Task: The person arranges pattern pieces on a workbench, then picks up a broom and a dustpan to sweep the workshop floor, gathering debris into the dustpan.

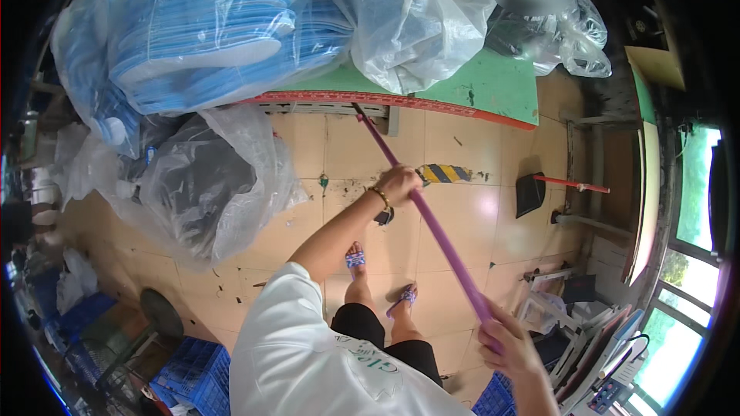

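A long purple pole (447, 248), like a broom handle, runs slantwise from the lower right up to the green table's edge. Around its middle my left hand (399, 185) is closed, with a bracelet on the wrist. My right hand (509, 341) grips its near end, low on the right. The pole's far tip reaches the table's underside, and whatever lies beyond is hidden. Dirt specks and a strip of black-and-yellow tape (445, 174) are on the tiled floor (370, 166) just past my left hand.
Clear bags of blue insole-shaped sheets (216, 23) sit on the green table (501, 85). A large plastic bag (223, 185) stands on the floor at left. A black dustpan (529, 194) with a red handle lies at right. Blue crates (193, 374), a fan and stacked boards line the sides.
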### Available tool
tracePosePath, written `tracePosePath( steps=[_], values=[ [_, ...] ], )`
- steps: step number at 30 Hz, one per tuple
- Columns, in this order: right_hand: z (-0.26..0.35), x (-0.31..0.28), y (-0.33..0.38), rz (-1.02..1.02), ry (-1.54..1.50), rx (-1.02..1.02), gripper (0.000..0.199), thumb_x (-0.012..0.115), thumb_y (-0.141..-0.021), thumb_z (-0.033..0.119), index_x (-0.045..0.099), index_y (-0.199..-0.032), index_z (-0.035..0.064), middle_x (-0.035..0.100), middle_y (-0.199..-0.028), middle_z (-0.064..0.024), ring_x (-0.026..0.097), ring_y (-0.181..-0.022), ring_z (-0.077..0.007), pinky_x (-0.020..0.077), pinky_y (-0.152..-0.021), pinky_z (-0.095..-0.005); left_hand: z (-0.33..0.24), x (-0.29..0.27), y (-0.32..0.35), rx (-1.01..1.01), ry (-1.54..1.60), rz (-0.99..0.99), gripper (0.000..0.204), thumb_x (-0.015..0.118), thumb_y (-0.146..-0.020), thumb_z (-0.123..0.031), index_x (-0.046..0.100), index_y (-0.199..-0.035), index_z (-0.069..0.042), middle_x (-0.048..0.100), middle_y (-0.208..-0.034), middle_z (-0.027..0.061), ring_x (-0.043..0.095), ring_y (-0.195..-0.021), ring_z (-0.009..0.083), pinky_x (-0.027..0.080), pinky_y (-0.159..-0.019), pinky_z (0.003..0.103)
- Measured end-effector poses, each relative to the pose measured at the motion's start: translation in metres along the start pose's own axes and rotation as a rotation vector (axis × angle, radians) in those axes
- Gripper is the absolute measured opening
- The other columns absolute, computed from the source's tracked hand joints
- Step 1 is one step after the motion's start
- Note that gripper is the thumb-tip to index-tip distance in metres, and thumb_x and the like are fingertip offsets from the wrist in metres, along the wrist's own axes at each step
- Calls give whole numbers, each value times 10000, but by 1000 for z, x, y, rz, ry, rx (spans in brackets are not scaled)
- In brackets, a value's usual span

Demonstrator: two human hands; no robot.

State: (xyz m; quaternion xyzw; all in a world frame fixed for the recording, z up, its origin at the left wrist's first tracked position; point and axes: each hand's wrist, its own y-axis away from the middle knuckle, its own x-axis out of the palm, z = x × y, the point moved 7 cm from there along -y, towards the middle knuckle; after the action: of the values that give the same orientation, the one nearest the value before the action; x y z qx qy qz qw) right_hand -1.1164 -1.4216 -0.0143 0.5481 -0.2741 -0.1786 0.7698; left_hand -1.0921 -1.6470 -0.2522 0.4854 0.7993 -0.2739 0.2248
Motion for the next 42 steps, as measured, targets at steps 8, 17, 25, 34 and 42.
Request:
tracePosePath(
  steps=[8, 17, 25, 34, 42],
  values=[
    [-4, -11, 88, 78, -570, 132, 419, 382, -860, 141, 292, -1269, 128, 315, -591, -13, 258, -335, -53, 196, -290, -174, -76, 15, -18, -108, 1, 690, 115, 565, -549, -168, 546, -468, -89, 562, -552, 112, 579, -605, 262, 461, -590, 359],
    [-39, -67, 53, -73, -169, 44, 391, 425, -850, 168, 353, -1225, 87, 307, -538, 2, 263, -344, -53, 192, -282, -179, -77, 94, -2, -68, -141, 397, 69, 578, -589, -144, 591, -554, -86, 559, -565, 118, 573, -583, 256, 463, -585, 367],
    [-53, -92, 68, -51, 488, -130, 455, 456, -825, 119, 324, -1251, 28, 341, -550, 12, 282, -369, -43, 212, -322, -181, -110, 90, 69, -246, 140, -67, 80, 580, -621, -118, 524, -565, -106, 522, -558, 45, 502, -624, 233, 371, -668, 349],
    [-158, -141, 93, -71, -248, 95, 464, 417, -848, 80, 266, -1287, 67, 318, -553, 29, 267, -374, -43, 200, -328, -186, -137, 217, 121, -311, 21, 198, 81, 579, -548, -160, 554, -496, -103, 549, -584, 115, 534, -615, 243, 406, -601, 362],
    [-170, -138, 87, 1, 151, -109, 495, 444, -820, 21, 275, -1284, 47, 316, -548, 42, 284, -405, -37, 224, -347, -177, -172, 146, 115, -95, -99, 178, 68, 541, -576, -110, 560, -511, -115, 522, -546, 83, 523, -638, 239, 407, -598, 380]
  ],
)
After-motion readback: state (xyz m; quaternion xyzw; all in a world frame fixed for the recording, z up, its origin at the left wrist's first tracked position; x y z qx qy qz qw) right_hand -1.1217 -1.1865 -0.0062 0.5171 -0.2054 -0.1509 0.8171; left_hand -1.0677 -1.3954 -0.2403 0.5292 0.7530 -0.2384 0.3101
